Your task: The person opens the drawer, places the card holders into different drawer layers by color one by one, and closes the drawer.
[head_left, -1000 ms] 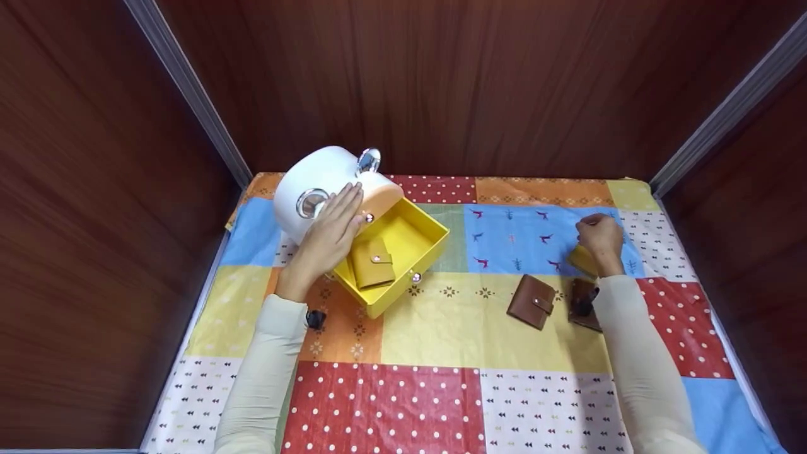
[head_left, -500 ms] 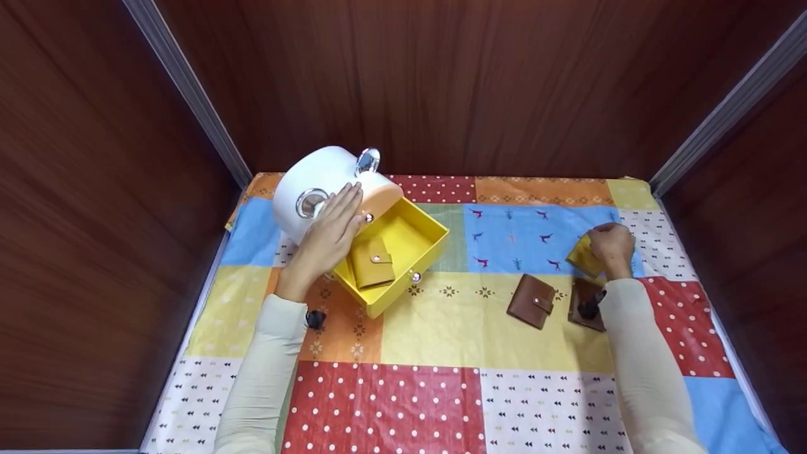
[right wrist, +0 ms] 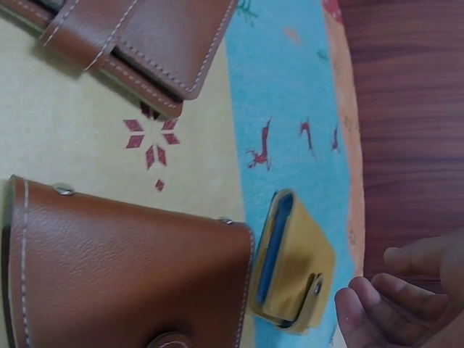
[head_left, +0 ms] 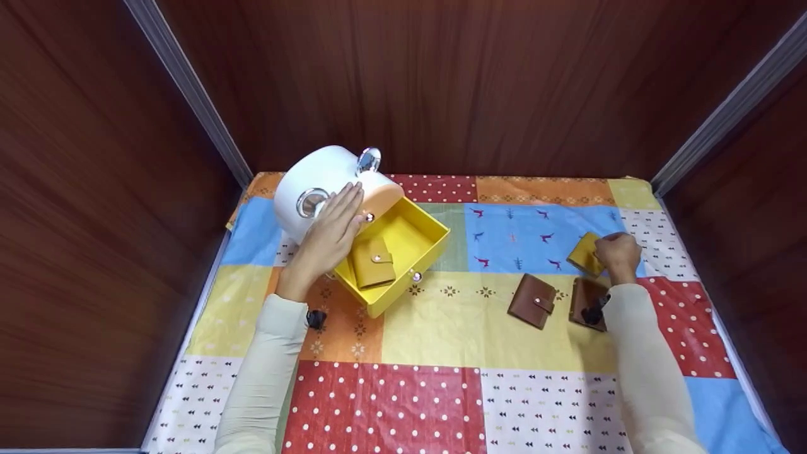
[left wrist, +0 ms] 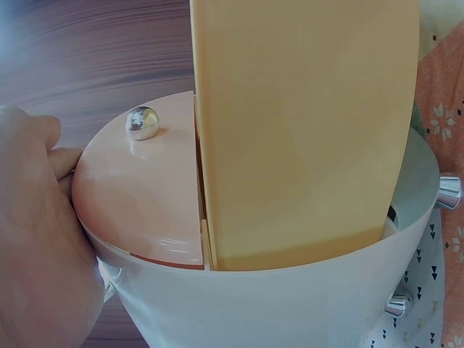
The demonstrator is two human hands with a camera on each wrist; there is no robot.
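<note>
My left hand [head_left: 331, 227] lies with straight fingers on top of a white rounded drawer box [head_left: 315, 170]. In the left wrist view, its fingers touch the box's side by the peach drawer front [left wrist: 138, 188]. The yellow drawer [head_left: 410, 230] is pulled out and holds a tan wallet [head_left: 372, 268] with a snap strap. At the right, my right hand [head_left: 620, 252] hovers beside a small yellow wallet [head_left: 584, 257]. Its loosely curled fingers [right wrist: 391, 312] hold nothing in the right wrist view, and a gap separates them from the yellow wallet [right wrist: 301, 268].
Two brown wallets lie nearer me: one snap-strapped wallet [head_left: 528, 306], and another brown wallet [head_left: 583, 296] partly hidden by the right wrist's camera. Patchwork cloth [head_left: 435, 334] covers the table. Dark wood panels [head_left: 441, 82] enclose the back and sides.
My right hand has moved right and slightly toward me, uncovering more of the small yellow wallet. The left hand, box and drawer have stayed put.
</note>
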